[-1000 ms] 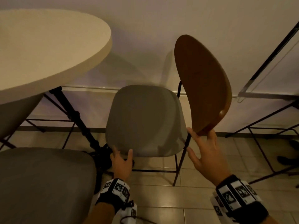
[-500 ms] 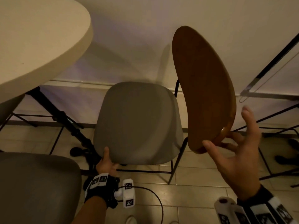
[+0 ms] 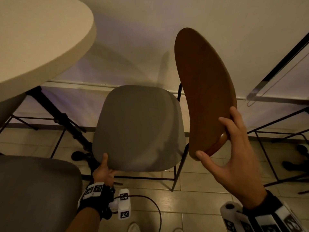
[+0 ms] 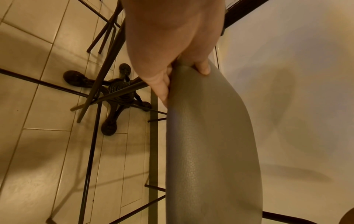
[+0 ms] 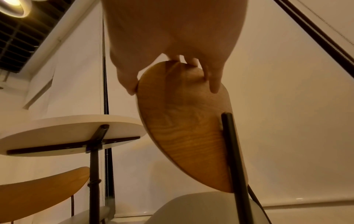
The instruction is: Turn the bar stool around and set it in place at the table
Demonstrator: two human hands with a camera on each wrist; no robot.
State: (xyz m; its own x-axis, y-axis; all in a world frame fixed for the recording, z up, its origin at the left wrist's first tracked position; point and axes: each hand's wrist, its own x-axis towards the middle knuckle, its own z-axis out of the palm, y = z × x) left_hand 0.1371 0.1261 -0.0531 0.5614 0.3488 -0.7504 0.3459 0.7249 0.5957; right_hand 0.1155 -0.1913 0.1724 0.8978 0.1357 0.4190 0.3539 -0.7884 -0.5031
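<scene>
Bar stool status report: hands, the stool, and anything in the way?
Left hand grips the grey seat front edge. Right hand holds the wooden backrest. Table leg and second stool close on the left.

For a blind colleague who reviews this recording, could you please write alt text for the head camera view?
Two hands hold a bar stool: the left hand grips the grey seat's near corner, the right hand grips the lower end of its brown wooden backrest. A round cream table stands at upper left.
</scene>
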